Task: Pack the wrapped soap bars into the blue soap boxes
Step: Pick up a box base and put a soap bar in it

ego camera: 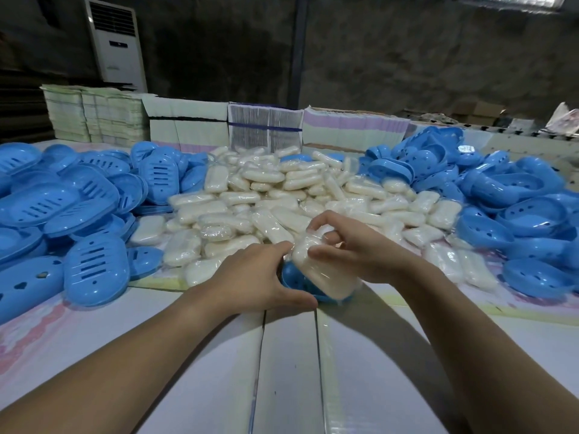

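Note:
A wrapped white soap bar (326,274) sits tilted in a blue soap box half (293,277) at the table's middle. My right hand (354,249) grips the bar's far end from above, fingers curled around it. My left hand (260,277) holds the box's left side, thumb along its near rim; most of the box is hidden beneath the soap and hands. A big heap of wrapped soap bars (282,195) lies just behind.
Piles of blue slotted lids (78,208) fill the left side, and blue box bases (517,208) the right. Stacks of flat cartons (188,123) line the table's far edge. A white standing air conditioner (116,42) is at the back left.

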### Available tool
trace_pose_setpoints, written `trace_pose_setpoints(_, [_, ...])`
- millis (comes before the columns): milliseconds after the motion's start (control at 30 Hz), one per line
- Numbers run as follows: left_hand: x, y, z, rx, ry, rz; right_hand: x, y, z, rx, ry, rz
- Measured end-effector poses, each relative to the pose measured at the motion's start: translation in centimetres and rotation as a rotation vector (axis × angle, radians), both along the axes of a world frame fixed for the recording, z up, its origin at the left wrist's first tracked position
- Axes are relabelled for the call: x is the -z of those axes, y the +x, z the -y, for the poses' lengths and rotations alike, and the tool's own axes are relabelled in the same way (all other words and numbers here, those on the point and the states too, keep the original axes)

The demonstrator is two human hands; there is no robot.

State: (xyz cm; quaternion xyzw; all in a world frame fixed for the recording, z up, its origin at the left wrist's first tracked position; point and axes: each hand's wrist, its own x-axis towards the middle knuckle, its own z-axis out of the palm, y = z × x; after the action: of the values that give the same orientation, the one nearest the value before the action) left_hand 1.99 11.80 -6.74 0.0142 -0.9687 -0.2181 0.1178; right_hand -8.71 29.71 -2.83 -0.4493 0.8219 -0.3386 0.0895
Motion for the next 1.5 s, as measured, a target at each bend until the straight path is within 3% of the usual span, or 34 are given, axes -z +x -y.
trace_pose_setpoints(267, [0.1, -0.2, 0.1, -0.032, 0.041, 0.029, 0.3, 0.7, 0.2, -0.074, 0.074, -0.319])
trace_pose_setpoints(533, [0.2, -0.2, 0.0, -0.047, 0.050, 0.027, -1.0, 0.6, -1.5, -0.072, 0.343, -0.148])
trace_pose_setpoints(800, [0.0, 0.0, -0.2, -0.046, 0.092, 0.048, -1.1, -0.6, -2.8, -0.055, 0.322, -0.050])
trace_pose_setpoints(1033, [0.1, -0.2, 0.0, -0.031, 0.175, 0.029, -0.7, -0.8, -2.4, 0.115, 0.298, -0.149])
trace_pose_setpoints(1400, [0.1, -0.2, 0.0, -0.023, 0.128, 0.041, -0.3, -0.3, -1.8, 0.137, 0.260, -0.184])
trace_pose_setpoints(1500, [0.2, -0.2, 0.0, -0.023, 0.122, 0.029, -0.5, -0.6, -2.5, 0.148, 0.218, -0.063])
